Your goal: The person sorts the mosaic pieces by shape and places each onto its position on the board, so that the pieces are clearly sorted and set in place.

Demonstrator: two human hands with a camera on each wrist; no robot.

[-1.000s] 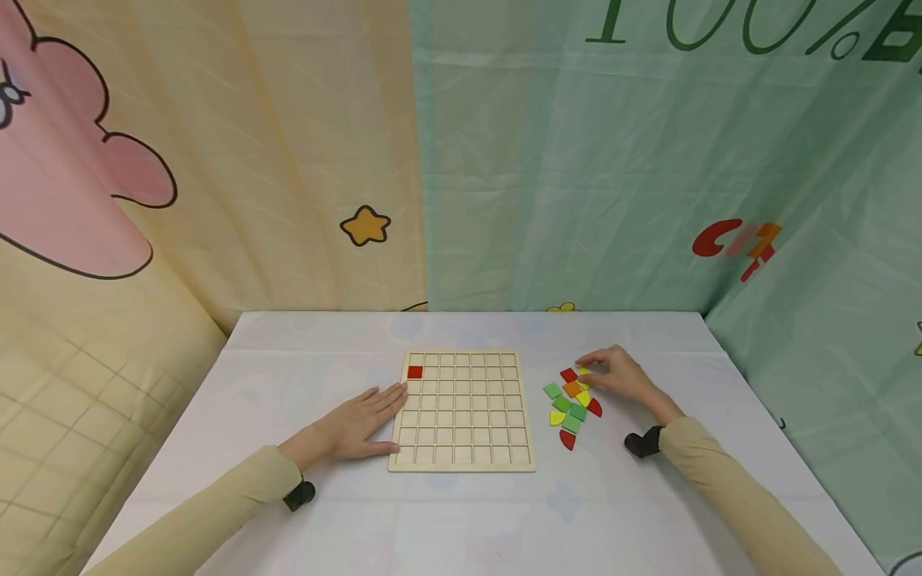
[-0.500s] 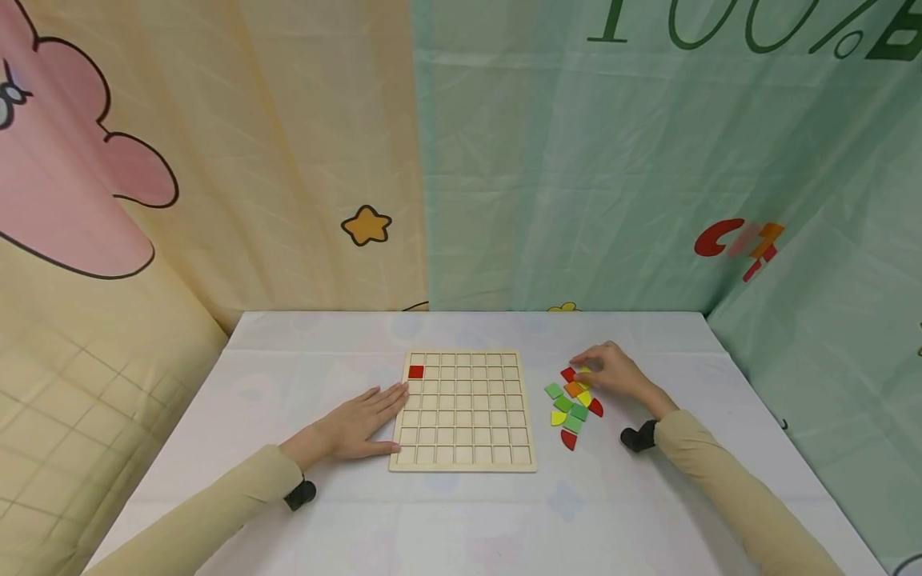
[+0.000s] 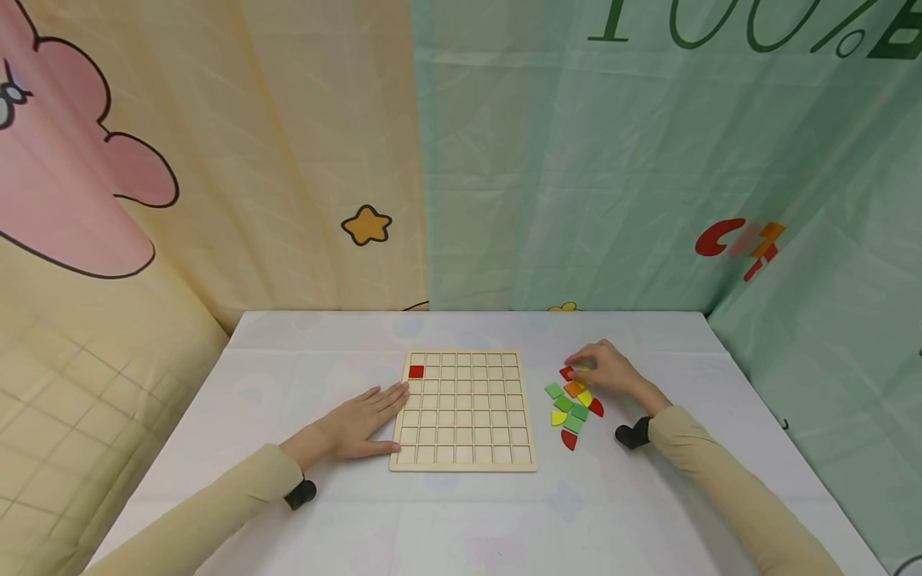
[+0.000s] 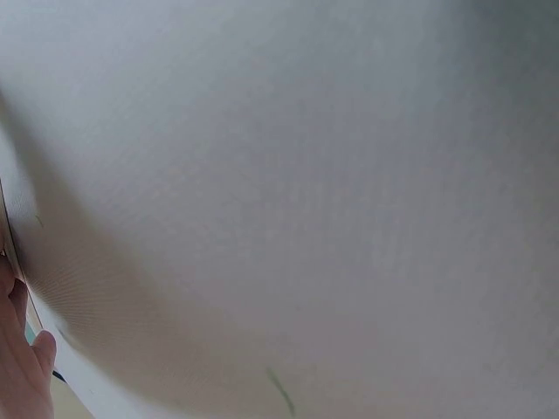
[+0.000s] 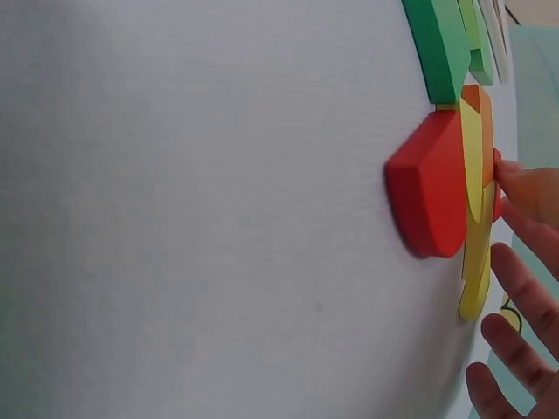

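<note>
My left hand [image 3: 363, 422] lies flat with spread fingers on the left edge of a wooden grid board [image 3: 464, 406]. One red square tile [image 3: 416, 372] sits in a cell near the board's upper left. To the right of the board, my right hand [image 3: 608, 370] pinches a small red tile [image 3: 567, 374] between thumb and index finger, at the far end of a cluster of tiles. Beside it lie an orange tile [image 3: 573, 389] and yellow tiles [image 3: 585, 398], the farthest partly hidden by the hand. In the right wrist view, the thumb and fingers [image 5: 521, 279] reach over the far side of the cluster.
Several green tiles [image 3: 564, 404], a yellow quarter-round tile [image 3: 558, 418] and red quarter-round tiles [image 3: 569, 439] lie close together on the white-covered table [image 3: 461, 528]. Printed curtains [image 3: 562, 160] hang behind the table's back edge.
The right hand has shifted slightly left, from over the yellow tiles to the red tile, and its fingertips have closed on that tile. The left hand has stayed on the board.
</note>
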